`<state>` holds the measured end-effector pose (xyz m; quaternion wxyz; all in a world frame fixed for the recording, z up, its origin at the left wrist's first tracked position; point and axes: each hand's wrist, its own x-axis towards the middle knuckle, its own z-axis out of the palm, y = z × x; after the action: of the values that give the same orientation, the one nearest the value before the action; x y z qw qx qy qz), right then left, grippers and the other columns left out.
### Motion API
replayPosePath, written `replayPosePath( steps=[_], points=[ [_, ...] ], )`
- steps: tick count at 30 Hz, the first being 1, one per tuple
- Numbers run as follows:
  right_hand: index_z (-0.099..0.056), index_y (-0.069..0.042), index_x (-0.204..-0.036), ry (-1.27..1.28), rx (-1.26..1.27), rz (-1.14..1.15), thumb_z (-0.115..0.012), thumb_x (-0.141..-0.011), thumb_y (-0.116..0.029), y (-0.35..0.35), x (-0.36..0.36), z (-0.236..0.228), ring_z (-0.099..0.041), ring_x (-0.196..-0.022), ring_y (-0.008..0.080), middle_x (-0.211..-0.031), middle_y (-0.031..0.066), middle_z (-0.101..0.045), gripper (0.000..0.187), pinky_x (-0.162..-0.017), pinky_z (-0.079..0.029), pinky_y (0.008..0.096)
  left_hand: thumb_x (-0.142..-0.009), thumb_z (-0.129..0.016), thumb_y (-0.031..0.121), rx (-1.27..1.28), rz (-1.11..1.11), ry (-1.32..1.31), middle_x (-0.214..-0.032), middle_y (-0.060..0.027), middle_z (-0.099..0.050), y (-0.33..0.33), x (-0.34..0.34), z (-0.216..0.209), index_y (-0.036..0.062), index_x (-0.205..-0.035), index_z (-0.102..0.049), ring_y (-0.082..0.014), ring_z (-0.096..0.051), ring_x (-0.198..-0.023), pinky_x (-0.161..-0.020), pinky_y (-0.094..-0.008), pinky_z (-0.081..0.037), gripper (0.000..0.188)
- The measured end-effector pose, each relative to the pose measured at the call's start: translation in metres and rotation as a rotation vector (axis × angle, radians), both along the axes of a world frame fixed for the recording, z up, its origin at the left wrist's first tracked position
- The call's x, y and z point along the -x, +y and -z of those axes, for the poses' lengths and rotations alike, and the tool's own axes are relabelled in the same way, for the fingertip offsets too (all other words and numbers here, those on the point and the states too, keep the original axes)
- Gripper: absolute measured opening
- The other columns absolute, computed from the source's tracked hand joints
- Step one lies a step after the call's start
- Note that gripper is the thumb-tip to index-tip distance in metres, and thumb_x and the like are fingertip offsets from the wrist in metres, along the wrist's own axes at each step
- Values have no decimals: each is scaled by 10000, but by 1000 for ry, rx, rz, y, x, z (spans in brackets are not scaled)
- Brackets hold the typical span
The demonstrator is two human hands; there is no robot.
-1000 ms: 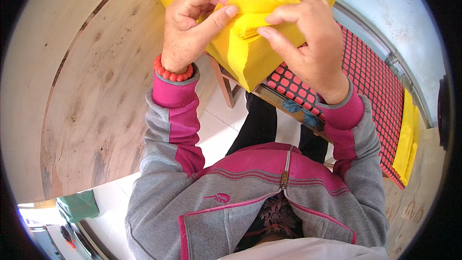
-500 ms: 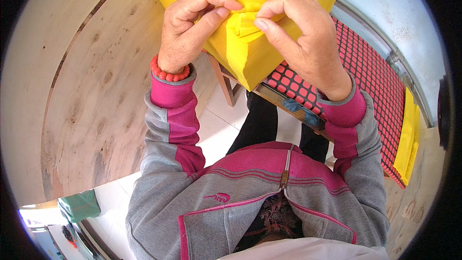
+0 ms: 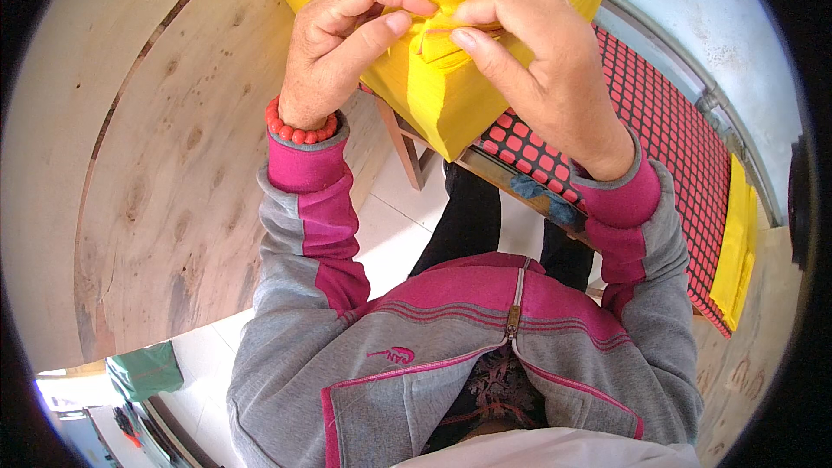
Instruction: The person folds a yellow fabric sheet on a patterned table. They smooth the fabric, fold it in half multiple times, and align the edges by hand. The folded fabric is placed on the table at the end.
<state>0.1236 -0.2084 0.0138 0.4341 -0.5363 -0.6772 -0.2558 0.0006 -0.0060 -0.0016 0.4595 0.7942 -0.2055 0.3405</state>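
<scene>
A boxy bundle in yellow cloth (image 3: 433, 104) sits in front of me at the top of the view, one corner pointing toward me. The cloth is gathered into a folded knot-like lump (image 3: 440, 42) on top of it, between my hands. My left hand (image 3: 334, 52), with a red bead bracelet at the wrist, curls its fingers on the left side of the gathered cloth. From the right, my right hand (image 3: 542, 61) holds a fold of the cloth between thumb and forefinger. A thin reddish line shows along that fold. My other right fingers rest on the cloth higher up.
A bench with a red-and-black checked cover (image 3: 667, 139) runs along the right, with folded yellow cloth (image 3: 737, 243) at its near end. A metal pipe (image 3: 711, 95) follows the wall. Wooden board (image 3: 173, 165) fills the left. Something green (image 3: 146, 371) lies at lower left.
My left hand has shifted slightly left. My right thumb and forefinger have moved a little at the fold, where the reddish line now shows.
</scene>
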Motion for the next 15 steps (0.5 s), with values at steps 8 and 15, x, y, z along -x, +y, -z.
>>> replayPosePath(
  steps=[8, 15],
  points=[
    [-621, -15, -907, 190, 77, -81, -736, -867, -36, -1, -4, -2, -677, -1106, 336, -970, 158, -660, 124, -1089, -457, 473, -940, -619, 15, 55, 52, 5, -1180, -99, -662, 1, -1, 1, -22, -1079, -717, -170, -615, -1105, -981, -302, -455, 175],
    [-640, 1, -1002, 176, 46, -32, -764, -850, -42, -5, -1, -1, -691, -1083, 318, -1021, 185, -673, 200, -1047, -489, 443, -909, -704, -23, 15, -57, -13, -1159, -79, -667, -1, -2, 4, -4, -1048, -706, -141, -628, -1064, -938, -277, -497, 140]
  ],
)
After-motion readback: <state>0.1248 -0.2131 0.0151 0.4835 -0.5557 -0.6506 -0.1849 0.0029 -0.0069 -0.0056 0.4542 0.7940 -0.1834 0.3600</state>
